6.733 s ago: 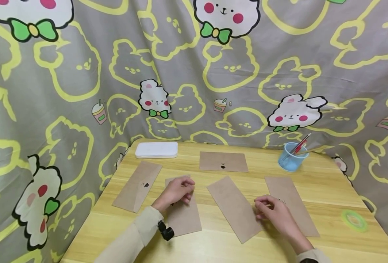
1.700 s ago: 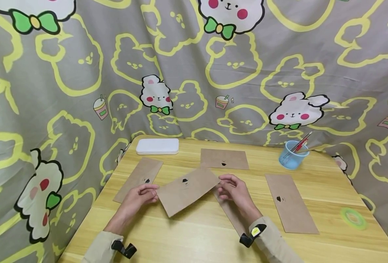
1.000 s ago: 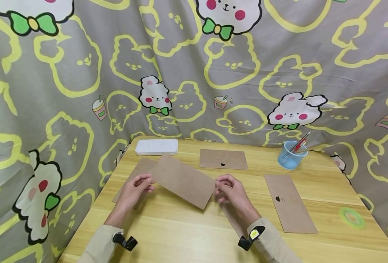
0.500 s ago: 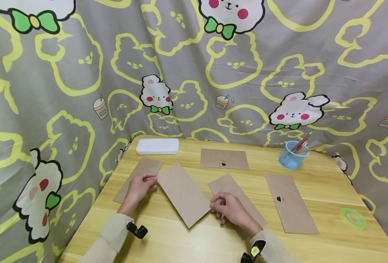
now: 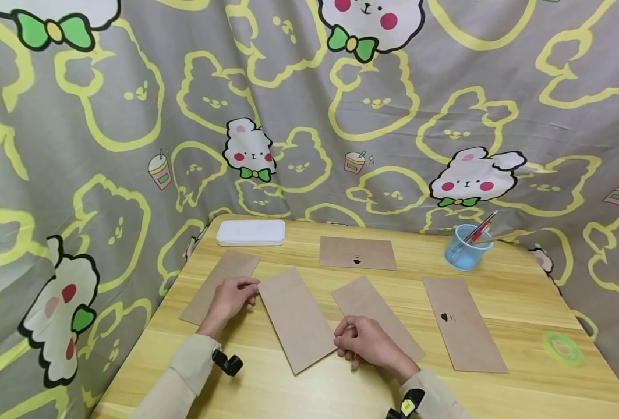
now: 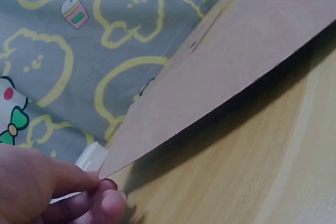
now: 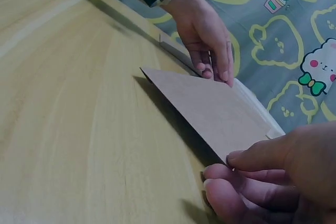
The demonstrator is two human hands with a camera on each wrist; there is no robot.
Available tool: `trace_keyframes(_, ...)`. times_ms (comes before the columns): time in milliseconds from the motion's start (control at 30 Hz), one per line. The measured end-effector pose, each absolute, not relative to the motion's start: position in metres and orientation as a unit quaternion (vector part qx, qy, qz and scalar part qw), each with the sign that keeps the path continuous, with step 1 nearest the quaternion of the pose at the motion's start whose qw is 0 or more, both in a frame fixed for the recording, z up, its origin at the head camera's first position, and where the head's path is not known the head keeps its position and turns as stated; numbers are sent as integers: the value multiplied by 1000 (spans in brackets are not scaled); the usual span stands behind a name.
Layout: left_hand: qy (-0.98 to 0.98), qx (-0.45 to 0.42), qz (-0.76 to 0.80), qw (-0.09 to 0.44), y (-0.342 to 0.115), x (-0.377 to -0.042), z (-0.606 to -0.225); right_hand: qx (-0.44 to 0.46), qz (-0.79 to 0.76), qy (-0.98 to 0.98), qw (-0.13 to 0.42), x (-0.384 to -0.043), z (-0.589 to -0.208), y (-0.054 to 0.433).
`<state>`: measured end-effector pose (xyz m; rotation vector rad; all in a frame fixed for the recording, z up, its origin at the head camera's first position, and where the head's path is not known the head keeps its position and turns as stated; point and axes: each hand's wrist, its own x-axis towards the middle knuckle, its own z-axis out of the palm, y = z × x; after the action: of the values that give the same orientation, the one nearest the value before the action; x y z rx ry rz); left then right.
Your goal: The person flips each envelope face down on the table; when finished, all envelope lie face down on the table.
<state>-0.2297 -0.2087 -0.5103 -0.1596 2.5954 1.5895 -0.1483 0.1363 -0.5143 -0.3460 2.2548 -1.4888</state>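
A stiff, flat brown cardboard rectangle (image 5: 296, 320) lies slanted close over the middle of the table, plain side up. My left hand (image 5: 234, 297) pinches its far left corner between thumb and fingers, as the left wrist view also shows. At the opposite, near right corner, my right hand (image 5: 364, 340) pinches it between thumb and forefinger. In the right wrist view a dark shadow runs under the edge of the cardboard (image 7: 205, 106). A second brown rectangle (image 5: 238, 265) lies left of it, partly hidden by my left hand. Another plain one (image 5: 374, 299) lies behind my right hand.
Two more brown rectangles with small black hat-like prints lie at the back (image 5: 335, 251) and the right (image 5: 469, 337). A white case (image 5: 250, 233) sits at the back left. A blue cup (image 5: 463, 256) holds pens. A greenish ring (image 5: 563, 348) lies far right. Patterned curtain (image 5: 299, 87) surrounds the table.
Both hands have lifted the middle cardboard rectangle and turned it over, from its printed side to its plain side. Over the last second its right end has swung nearer and lower.
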Motion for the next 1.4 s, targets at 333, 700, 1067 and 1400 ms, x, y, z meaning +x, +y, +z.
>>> trace_keyframes(333,852,-65,516,59,-215,-228,-512,-126,-514,832,167,-150,-511,130)
trace_keyframes(700,868,-89,488,39,-268,-238,-495,-60,-618,768,154,-177,-507,103)
trace_keyframes(1067,899,-85,429,18,-309,-242,-484,-41,-697,693,178,-208,-494,46)
trace_keyframes(1400,912,-81,402,15,-331,-238,-486,-54,-698,689,188,-218,-496,-11)
